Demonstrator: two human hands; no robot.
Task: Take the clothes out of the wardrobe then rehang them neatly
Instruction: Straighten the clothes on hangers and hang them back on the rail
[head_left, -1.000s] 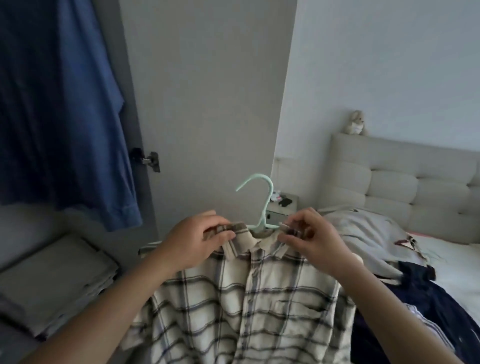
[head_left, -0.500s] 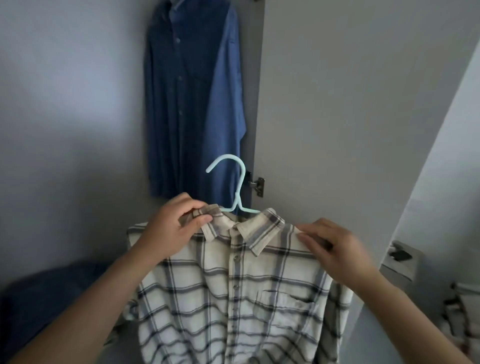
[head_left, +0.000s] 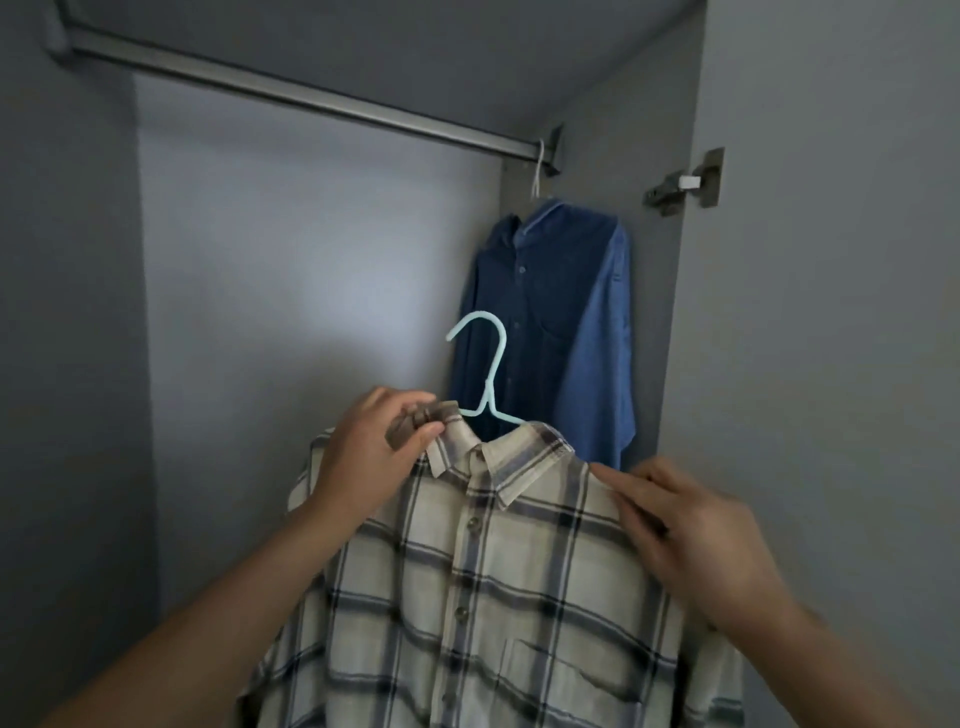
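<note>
Both hands on plaid shirt (head_left: 493, 587), held up on mint hanger (head_left: 485, 374) below wardrobe rail (head_left: 291, 93) — hook not on it; left hand (head_left: 374, 457) pinches the collar fabric by the hanger neck; right hand (head_left: 696, 535) — fingers straight, resting on the shoulder; blue shirt (head_left: 545, 322) hangs at rail's right end.

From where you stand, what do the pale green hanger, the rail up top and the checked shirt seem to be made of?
The pale mint-green hanger looks like smooth plastic or coated wire: thin, evenly coloured, matt. The grey wardrobe rail looks like brushed metal, with a dull sheen along its length. The cream and navy checked shirt looks like soft woven cloth, perhaps cotton: it drapes and creases.
</note>
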